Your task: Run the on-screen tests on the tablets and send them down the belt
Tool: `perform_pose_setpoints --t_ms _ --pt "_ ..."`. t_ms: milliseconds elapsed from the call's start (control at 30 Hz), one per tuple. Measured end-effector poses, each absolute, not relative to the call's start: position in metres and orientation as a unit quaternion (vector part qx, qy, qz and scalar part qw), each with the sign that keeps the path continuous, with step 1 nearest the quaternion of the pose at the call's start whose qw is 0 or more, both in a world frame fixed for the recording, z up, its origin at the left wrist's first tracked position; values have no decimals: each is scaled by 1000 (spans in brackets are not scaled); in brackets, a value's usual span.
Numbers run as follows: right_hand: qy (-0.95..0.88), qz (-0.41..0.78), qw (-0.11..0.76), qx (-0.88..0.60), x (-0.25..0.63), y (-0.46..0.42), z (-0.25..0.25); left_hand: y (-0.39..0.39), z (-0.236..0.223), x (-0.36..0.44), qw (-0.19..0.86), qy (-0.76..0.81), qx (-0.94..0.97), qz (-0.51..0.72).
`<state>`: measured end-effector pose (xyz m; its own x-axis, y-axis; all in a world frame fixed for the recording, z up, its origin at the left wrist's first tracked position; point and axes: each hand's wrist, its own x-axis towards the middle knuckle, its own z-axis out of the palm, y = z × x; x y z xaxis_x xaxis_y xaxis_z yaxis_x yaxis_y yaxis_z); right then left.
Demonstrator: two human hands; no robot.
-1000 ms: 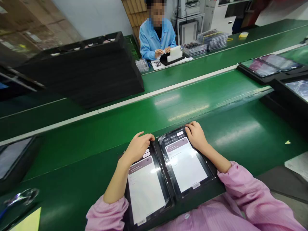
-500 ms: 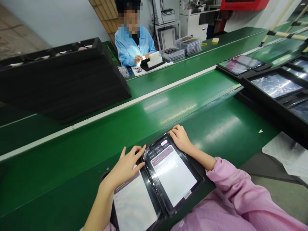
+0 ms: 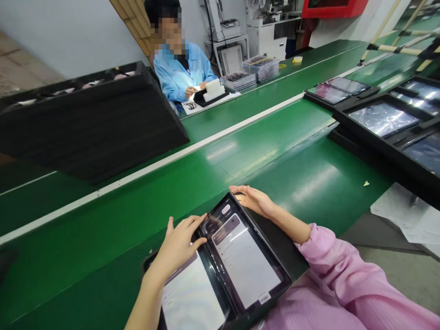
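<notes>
Two tablets with lit screens lie side by side in front of me, in a black tray. The right tablet is slightly tilted, its right edge raised off the tray. My right hand holds its upper right corner, fingers stretched along the far edge; the thumb is hardly visible. My left hand reaches over the left tablet and hides its upper part. Its fingers are outstretched, with the index finger and thumb touching the right tablet's left edge. A small label sits at that tablet's near edge.
Across the green bench, a co-worker in a blue jacket handles a black item. A tall black stack of trays stands at left. More tablets lie in black trays at right, with white sheets below them.
The right tablet's right edge has come up, showing more black tray beside it. My right hand has shifted slightly left with straighter fingers. The camera view has turned a little.
</notes>
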<state>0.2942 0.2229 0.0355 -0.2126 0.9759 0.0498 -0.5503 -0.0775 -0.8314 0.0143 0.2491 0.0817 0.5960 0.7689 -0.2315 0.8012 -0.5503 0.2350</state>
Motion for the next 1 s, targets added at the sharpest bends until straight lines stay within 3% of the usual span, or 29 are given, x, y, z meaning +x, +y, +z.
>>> perform_pose_setpoints --t_ms 67,133,233,333,433,567,800,1000 --pt "-408 636 567 -326 296 223 35 249 80 14 154 445 881 -47" --pt "-490 518 553 -431 302 222 35 250 79 12 146 449 881 -39" --pt "-642 277 466 -542 311 218 38 257 84 2 175 467 866 -29" --pt "-741 169 376 -530 315 212 43 266 94 -13 270 489 828 -52" --pt "-786 146 334 -500 314 208 42 271 101 -24 342 486 801 -71" --pt "-791 124 330 -499 312 206 37 270 101 -23 343 471 811 -49" --pt "-748 171 390 -509 325 208 38 271 104 -30 389 467 794 -29" --pt "-738 171 407 -510 324 210 35 270 100 -26 365 475 801 -24"
